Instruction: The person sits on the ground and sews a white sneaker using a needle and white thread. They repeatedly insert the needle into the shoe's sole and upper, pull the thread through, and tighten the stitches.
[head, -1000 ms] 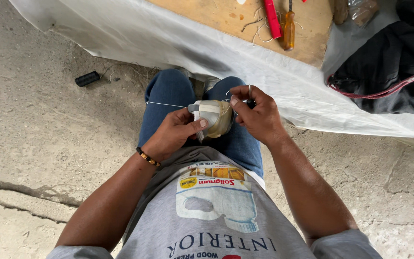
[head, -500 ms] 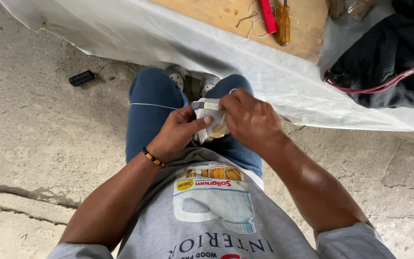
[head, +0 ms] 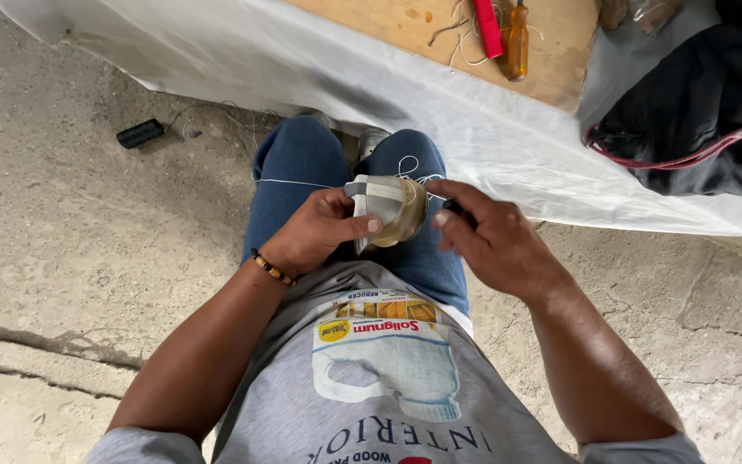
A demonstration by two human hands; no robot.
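Head view: I note left hand clamped around a spool of thin line over the knees; right hand beside it, fingers loosely curled, pinching something dark. Spool judged light, rigid; line slippery. Best held by its rims.

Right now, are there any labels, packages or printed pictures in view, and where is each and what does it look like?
Shirt print: on the grey shirt front, below the hands; a pale jug-shaped container picture with a yellow and orange band above it.
Lettering: dark row across the shirt, at the bottom edge.
Spool: in the left hand, the right hand beside it; round, pale and amber, no label visible.
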